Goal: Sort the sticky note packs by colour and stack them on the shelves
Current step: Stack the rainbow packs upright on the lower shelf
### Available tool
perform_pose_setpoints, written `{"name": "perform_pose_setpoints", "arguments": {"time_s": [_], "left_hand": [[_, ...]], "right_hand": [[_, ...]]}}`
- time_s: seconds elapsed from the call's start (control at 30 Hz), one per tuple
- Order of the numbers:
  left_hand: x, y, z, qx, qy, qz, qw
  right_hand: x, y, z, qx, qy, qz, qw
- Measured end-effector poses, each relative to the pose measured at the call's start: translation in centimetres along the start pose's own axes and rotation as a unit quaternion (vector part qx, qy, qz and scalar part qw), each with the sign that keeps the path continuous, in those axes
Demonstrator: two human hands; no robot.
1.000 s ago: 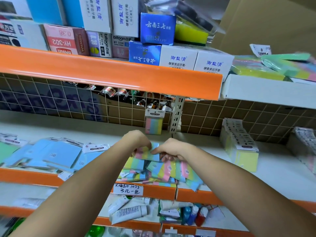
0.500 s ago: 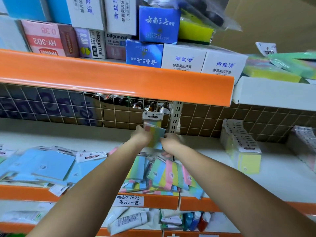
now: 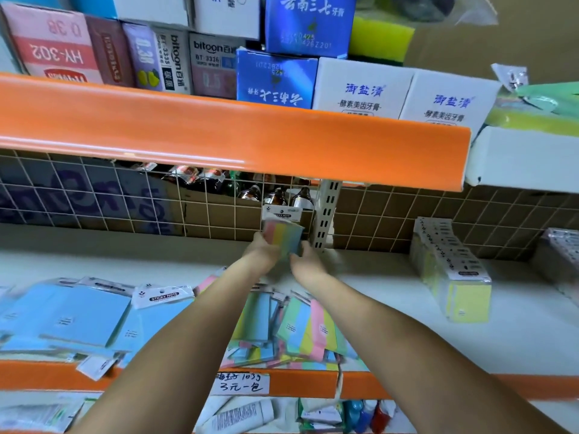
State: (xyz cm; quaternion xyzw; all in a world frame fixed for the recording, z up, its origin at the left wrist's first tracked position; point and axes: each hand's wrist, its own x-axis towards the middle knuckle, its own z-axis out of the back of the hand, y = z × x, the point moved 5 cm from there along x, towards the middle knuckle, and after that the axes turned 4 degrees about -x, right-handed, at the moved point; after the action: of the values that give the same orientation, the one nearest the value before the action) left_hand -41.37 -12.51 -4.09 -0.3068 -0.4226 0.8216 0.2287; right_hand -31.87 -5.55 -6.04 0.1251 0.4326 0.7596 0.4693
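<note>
Head view: both arms stretched forward and up to the back of the white middle shelf (image 3: 391, 296). Left hand (image 3: 261, 250) curled round the lower left edge of a multicolour sticky note pack (image 3: 283, 234), right hand (image 3: 305, 261) gripping its lower right corner, fingers bent against the pack. Pack held upright near the wire grid backing (image 3: 125, 195), just left of the slotted white upright (image 3: 326, 214); long axis roughly vertical, tilted a little to the right, pink, yellow, green and blue stripes running top to bottom. White header card (image 3: 282, 212) with the black "STICKY NOTE" label just above the stripes; whether part of this pack or of one behind it, cannot tell. Lower down, toward the shelf's front edge, a loose heap of multicolour packs (image 3: 308, 333) lying flat at mixed angles between the forearms. To the left, blue packs (image 3: 84, 317) spread flat and overlapping. To the right, a row of yellow packs (image 3: 466, 299) standing on edge, headers up. Handwritten price tag (image 3: 239, 383) on the orange shelf lip below. Boxes (image 3: 360, 89) on the orange-fronted shelf above
</note>
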Motion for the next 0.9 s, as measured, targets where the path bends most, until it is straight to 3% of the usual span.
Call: {"name": "perform_pose_setpoints", "arguments": {"time_s": [0.17,0.33,0.5,0.63,0.9], "left_hand": [[1.7,0.4,0.0,-0.071,0.043,-0.033,0.996],[2.8,1.5,-1.0,-0.007,0.084,0.003,0.996],[3.4,1.8,-1.7,0.001,0.11,0.003,0.994],[3.7,2.1,-1.2,0.067,0.1,0.009,0.993],[3.5,1.6,-0.8,0.099,0.133,-0.034,0.986]], "right_hand": [[0.9,0.9,-0.5,0.014,0.004,0.018,1.0],[1.3,0.3,-0.9,0.0,0.066,-0.027,0.997],[1.9,-0.3,-1.5,-0.032,0.072,-0.048,0.996],[2.5,-0.8,-2.0,-0.053,0.078,-0.063,0.994],[2.3,-0.5,-1.4,-0.071,0.098,-0.08,0.989]]}}
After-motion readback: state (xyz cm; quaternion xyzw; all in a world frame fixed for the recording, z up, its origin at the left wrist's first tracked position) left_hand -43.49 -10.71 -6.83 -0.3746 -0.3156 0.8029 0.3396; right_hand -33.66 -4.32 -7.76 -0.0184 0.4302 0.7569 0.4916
